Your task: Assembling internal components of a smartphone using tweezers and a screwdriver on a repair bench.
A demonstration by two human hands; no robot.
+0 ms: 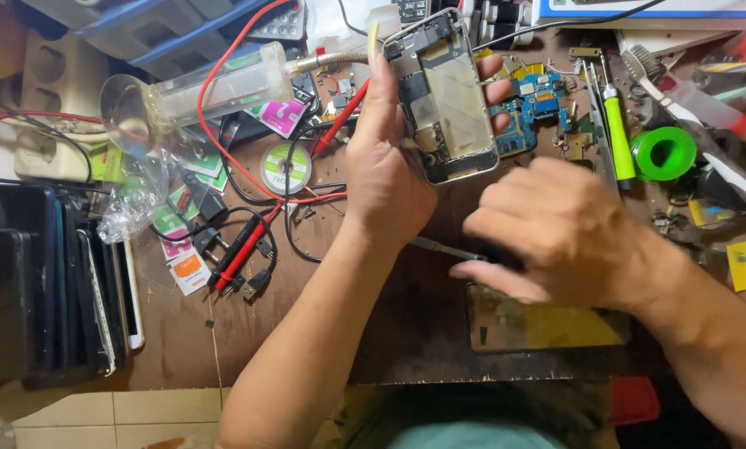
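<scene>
The left hand [389,162] gripped an opened phone chassis [444,96], thumb along one long edge and fingertips wrapped over the opposite edge, with the exposed interior facing up. The chassis was a rounded rectangle with a bright metal rim; its inside showed a dull grey shield plate and small dark components toward the upper end. The right hand [551,237] was curled closed just below the chassis around a slim tool [443,248], whose thin grey metal shaft projected toward the left wrist; the handle was hidden within the fist. A blue circuit board [532,112], irregular in outline and studded with tiny metallic parts, lay directly right of the chassis on the worn brown workbench [389,333]. Further right of the chassis lay a screwdriver with a green handle [615,133] and a glossy green tape roll [664,154]. Left of the chassis rested a clear plastic cylinder [215,87] joined to a transparent funnel-shaped cup, crossed by a red wire [215,91]. Below and left of the chassis lay a small round flat tin [286,168] and red-and-black test probes [244,249]. Well to the left of the chassis stood a stack of dark flat phones [57,283] on edge. Below the chassis, under the right hand, lay a flat rectangular panel [547,328] with a yellowish patch.
</scene>
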